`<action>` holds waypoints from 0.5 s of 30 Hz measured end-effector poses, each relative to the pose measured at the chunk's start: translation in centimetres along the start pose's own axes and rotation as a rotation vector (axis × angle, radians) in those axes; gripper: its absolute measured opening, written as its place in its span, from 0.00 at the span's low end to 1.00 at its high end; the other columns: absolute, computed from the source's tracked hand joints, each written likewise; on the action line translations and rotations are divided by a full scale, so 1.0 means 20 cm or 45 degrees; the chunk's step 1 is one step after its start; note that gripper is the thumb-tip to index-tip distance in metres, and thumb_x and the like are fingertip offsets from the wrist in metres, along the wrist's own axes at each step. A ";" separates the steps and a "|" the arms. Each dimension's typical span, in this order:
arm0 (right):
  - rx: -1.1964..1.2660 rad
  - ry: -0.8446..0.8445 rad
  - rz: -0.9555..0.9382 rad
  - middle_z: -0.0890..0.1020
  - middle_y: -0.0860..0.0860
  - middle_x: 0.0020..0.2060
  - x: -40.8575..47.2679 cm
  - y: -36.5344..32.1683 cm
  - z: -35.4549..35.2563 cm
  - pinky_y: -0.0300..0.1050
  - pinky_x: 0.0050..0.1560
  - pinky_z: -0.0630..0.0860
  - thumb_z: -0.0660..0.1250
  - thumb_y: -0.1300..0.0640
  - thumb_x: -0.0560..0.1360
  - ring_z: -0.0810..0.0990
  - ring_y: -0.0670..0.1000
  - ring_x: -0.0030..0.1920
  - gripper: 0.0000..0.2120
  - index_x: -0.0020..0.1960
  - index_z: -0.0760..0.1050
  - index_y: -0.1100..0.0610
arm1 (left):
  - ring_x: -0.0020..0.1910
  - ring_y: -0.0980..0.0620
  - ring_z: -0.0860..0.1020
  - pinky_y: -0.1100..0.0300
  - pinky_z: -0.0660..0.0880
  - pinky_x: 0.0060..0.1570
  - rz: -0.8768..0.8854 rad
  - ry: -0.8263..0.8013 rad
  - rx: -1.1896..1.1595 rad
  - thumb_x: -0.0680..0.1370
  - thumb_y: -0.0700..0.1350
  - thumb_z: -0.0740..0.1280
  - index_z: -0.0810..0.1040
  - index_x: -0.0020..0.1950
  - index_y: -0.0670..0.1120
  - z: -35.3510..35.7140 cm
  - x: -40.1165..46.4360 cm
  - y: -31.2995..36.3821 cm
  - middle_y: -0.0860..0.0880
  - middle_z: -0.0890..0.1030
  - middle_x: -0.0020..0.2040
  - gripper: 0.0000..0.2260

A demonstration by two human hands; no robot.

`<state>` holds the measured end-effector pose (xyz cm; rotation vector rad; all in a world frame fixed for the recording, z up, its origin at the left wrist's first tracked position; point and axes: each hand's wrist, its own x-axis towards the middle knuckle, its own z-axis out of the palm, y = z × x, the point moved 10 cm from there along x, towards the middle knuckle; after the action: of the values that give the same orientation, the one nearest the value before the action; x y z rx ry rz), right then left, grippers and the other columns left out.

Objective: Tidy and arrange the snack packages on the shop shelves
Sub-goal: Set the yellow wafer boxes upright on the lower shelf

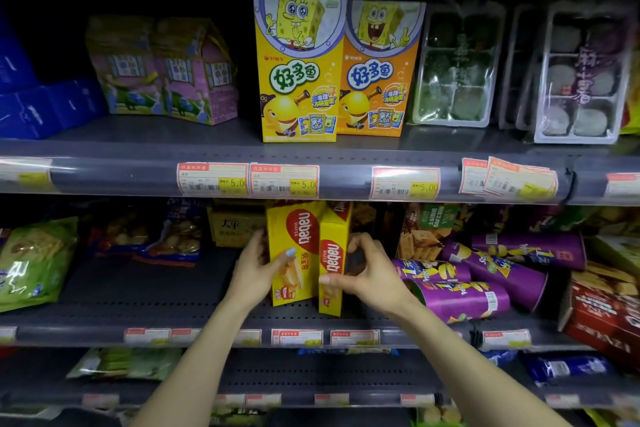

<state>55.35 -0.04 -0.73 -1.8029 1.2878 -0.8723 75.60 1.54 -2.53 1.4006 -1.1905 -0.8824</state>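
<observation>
Dim shop aisle, grey perforated shelves w/ price tags. Left hand (258,270) grips the left wafer box (294,253), right hand (367,272) grips the right wafer box (332,260), both upright mid shelf (138,288).

Two wafer boxes (304,253) upright mid-shelf, chip tubes (485,274) lying right, cartoon boxes (336,69) above

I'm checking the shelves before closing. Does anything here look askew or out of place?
Yes. On the middle shelf, the purple snack canisters lie toppled on their sides in a loose pile. On the top shelf edge, two price tags sit crooked and overlapping. The two yellow Nabati wafer boxes lean slightly between both hands.
</observation>
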 end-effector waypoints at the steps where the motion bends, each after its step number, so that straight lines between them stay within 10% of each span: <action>1: 0.040 -0.069 0.036 0.74 0.50 0.55 0.01 0.03 0.03 0.44 0.48 0.79 0.79 0.41 0.57 0.78 0.50 0.53 0.30 0.49 0.65 0.49 | 0.57 0.54 0.77 0.67 0.75 0.46 0.002 -0.042 -0.041 0.71 0.54 0.70 0.67 0.67 0.52 0.00 -0.01 0.02 0.52 0.77 0.59 0.27; 5: 0.220 -0.168 0.154 0.80 0.53 0.52 0.05 0.10 0.07 0.51 0.48 0.82 0.80 0.54 0.61 0.82 0.52 0.48 0.27 0.49 0.65 0.53 | 0.59 0.54 0.76 0.52 0.72 0.62 -0.054 -0.156 -0.141 0.70 0.61 0.64 0.69 0.57 0.64 0.00 -0.02 0.01 0.51 0.78 0.61 0.16; 10: 0.366 -0.157 0.218 0.80 0.54 0.53 0.08 0.11 0.08 0.55 0.48 0.82 0.80 0.57 0.61 0.82 0.56 0.51 0.27 0.50 0.65 0.53 | 0.62 0.57 0.72 0.55 0.65 0.66 -0.152 -0.273 -0.323 0.60 0.79 0.56 0.60 0.71 0.61 0.05 -0.03 -0.03 0.60 0.72 0.62 0.43; 15: 0.303 0.124 0.189 0.77 0.49 0.52 0.08 0.10 0.03 0.54 0.47 0.82 0.81 0.53 0.59 0.81 0.52 0.51 0.41 0.60 0.57 0.52 | 0.71 0.48 0.65 0.50 0.59 0.72 -0.212 -0.318 -0.496 0.70 0.69 0.44 0.53 0.76 0.53 0.13 -0.02 -0.02 0.48 0.65 0.73 0.38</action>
<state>55.36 -2.00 -2.58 -1.4770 1.3003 -0.9948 73.20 1.35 -3.43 1.1033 -1.0222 -1.3586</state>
